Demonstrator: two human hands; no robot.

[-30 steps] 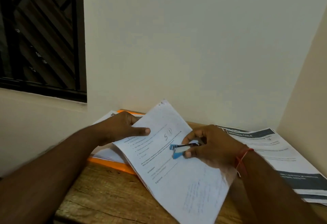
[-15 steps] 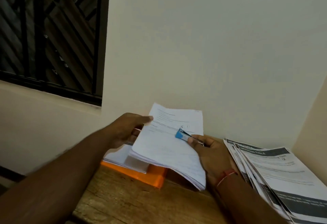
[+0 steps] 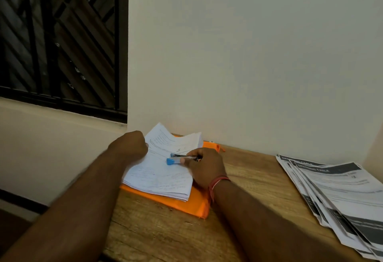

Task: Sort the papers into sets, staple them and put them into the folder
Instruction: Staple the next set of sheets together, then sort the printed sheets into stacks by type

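A person's right hand (image 3: pixel 204 164) pinches the rear of a small blue stapler (image 3: pixel 175 158), its open mouth over the top page of a set of papers (image 3: pixel 161 170) lying on an orange folder (image 3: pixel 186 203) on a wooden table (image 3: pixel 248 179). The left hand (image 3: pixel 129 145) is bunched at the set's left edge, fingertips hidden, so any grip cannot be told. A fanned stack of printed sheets (image 3: pixel 342 195), its text illegible, is cut off at right.

A plain room in a home: bare cream wall (image 3: pixel 259 54), grilled window (image 3: pixel 62 40), paperwork on a rough wooden table (image 3: pixel 165 234).
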